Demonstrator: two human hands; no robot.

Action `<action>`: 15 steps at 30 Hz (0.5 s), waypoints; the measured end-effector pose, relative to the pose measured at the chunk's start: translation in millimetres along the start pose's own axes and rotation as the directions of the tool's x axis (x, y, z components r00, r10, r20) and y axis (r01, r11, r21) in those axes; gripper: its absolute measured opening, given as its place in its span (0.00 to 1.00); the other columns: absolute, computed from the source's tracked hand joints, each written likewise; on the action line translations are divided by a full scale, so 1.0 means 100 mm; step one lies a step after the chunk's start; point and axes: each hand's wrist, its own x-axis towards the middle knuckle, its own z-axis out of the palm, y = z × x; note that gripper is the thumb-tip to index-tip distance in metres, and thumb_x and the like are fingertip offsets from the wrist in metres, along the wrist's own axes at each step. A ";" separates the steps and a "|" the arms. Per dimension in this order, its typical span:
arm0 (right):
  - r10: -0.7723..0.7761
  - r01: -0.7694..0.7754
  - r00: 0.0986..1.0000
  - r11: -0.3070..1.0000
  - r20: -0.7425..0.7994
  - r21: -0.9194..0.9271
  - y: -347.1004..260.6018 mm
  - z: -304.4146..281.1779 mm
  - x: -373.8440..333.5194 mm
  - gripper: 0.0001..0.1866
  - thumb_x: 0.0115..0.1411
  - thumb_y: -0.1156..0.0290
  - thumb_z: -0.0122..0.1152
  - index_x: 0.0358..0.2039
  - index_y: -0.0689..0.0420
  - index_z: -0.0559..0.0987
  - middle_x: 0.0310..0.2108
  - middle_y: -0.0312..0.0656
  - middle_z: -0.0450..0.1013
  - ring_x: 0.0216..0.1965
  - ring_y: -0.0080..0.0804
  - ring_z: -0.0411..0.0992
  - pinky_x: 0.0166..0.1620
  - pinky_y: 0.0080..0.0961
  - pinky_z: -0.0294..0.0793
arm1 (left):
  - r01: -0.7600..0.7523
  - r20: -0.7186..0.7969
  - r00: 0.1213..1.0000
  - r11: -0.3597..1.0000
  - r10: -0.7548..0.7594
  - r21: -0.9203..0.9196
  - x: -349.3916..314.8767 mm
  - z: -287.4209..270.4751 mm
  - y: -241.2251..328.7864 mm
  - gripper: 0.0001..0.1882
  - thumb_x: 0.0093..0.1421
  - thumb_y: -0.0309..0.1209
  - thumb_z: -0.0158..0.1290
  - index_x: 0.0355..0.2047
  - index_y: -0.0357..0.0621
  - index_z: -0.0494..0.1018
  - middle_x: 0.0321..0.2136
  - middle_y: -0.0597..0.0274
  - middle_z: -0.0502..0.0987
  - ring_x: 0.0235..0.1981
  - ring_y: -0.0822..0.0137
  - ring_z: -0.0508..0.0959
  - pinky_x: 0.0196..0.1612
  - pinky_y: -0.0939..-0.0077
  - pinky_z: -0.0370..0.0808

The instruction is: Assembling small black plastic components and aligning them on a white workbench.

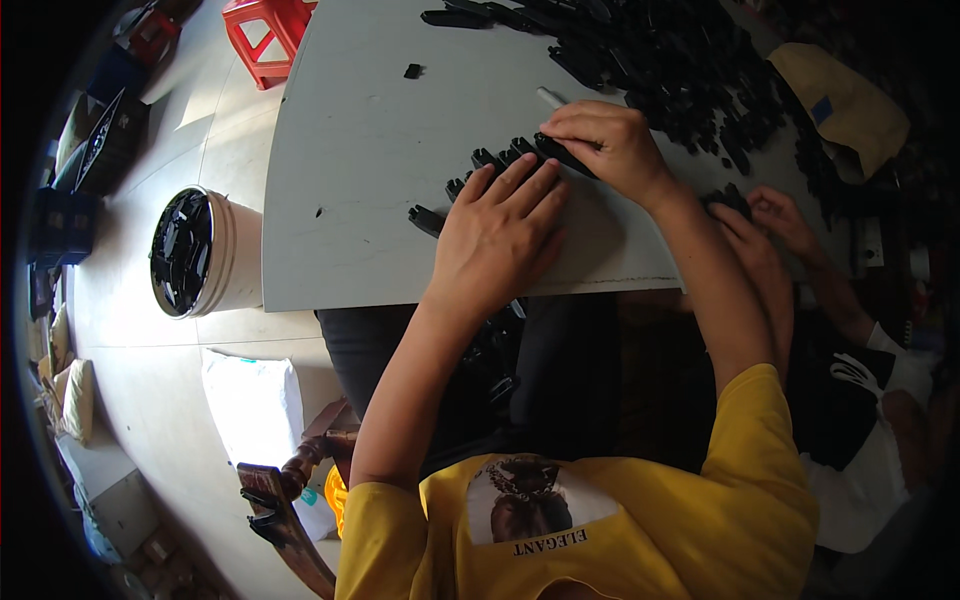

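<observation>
The left hand (500, 232) rests, fingers loosely spread, over slim black parts (428, 221). The right hand (615, 145), fingers curled, is nearer the endmost part (563, 153), slanting down-right beneath; its grip cannot be told.

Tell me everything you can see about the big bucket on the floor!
The bucket is round and pale, with raised lines around its side, and looks like plastic. Its top is open, and shiny black pieces fill it almost to the rim. It stands upright on the light floor, just left of the table; I can't tell whether they touch. The left hand and right hand are away from it.
</observation>
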 end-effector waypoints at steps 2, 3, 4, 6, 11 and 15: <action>-0.026 0.025 1.000 1.000 0.016 0.018 -0.03 0.02 0.03 0.11 0.48 0.84 0.64 0.34 0.60 0.83 0.35 0.43 0.79 0.36 0.35 0.78 0.39 0.25 0.79 | 0.002 0.005 1.000 1.000 -0.002 -0.002 0.00 0.00 0.00 0.20 0.57 0.38 0.55 0.50 0.47 0.72 0.55 0.61 0.72 0.58 0.59 0.70 0.59 0.56 0.65; -0.023 0.023 1.000 1.000 0.019 0.020 -0.04 0.03 0.05 0.11 0.48 0.84 0.64 0.34 0.60 0.83 0.35 0.43 0.79 0.36 0.35 0.78 0.39 0.25 0.79 | -0.001 0.002 1.000 1.000 0.001 0.002 0.00 0.00 0.00 0.20 0.57 0.38 0.55 0.49 0.47 0.73 0.55 0.61 0.72 0.58 0.59 0.70 0.59 0.56 0.65; -0.034 0.034 0.999 0.999 0.025 0.005 -0.05 0.03 0.07 0.11 0.49 0.84 0.64 0.34 0.60 0.83 0.35 0.43 0.79 0.36 0.35 0.78 0.38 0.25 0.79 | -0.004 -0.002 1.000 1.000 0.004 0.005 -0.01 0.00 0.00 0.20 0.56 0.37 0.55 0.49 0.47 0.73 0.55 0.61 0.72 0.58 0.59 0.70 0.59 0.56 0.65; -0.046 0.046 0.998 0.999 0.035 -0.010 -0.05 0.06 0.06 0.11 0.49 0.85 0.64 0.35 0.61 0.83 0.35 0.42 0.79 0.36 0.35 0.78 0.38 0.24 0.79 | -0.003 -0.002 1.000 1.000 0.003 0.004 0.00 -0.01 0.02 0.20 0.56 0.37 0.55 0.49 0.47 0.73 0.54 0.61 0.72 0.58 0.59 0.70 0.59 0.56 0.66; 0.344 -0.365 0.920 0.926 -0.189 -0.091 -0.31 0.22 -0.08 0.08 0.52 0.84 0.61 0.33 0.62 0.81 0.31 0.42 0.77 0.30 0.34 0.77 0.33 0.22 0.77 | 0.002 -0.028 1.000 1.000 -0.002 -0.009 0.01 -0.01 0.02 0.19 0.56 0.36 0.56 0.48 0.47 0.74 0.53 0.62 0.73 0.57 0.60 0.71 0.58 0.56 0.67; 0.413 -0.415 0.884 0.909 -0.218 0.040 -0.56 0.22 -0.11 0.07 0.53 0.84 0.61 0.33 0.62 0.80 0.31 0.42 0.76 0.29 0.30 0.76 0.30 0.22 0.76 | 0.011 -0.050 0.999 1.000 -0.012 -0.019 -0.08 -0.07 -0.01 0.17 0.54 0.35 0.57 0.45 0.47 0.75 0.51 0.64 0.75 0.55 0.61 0.73 0.56 0.58 0.68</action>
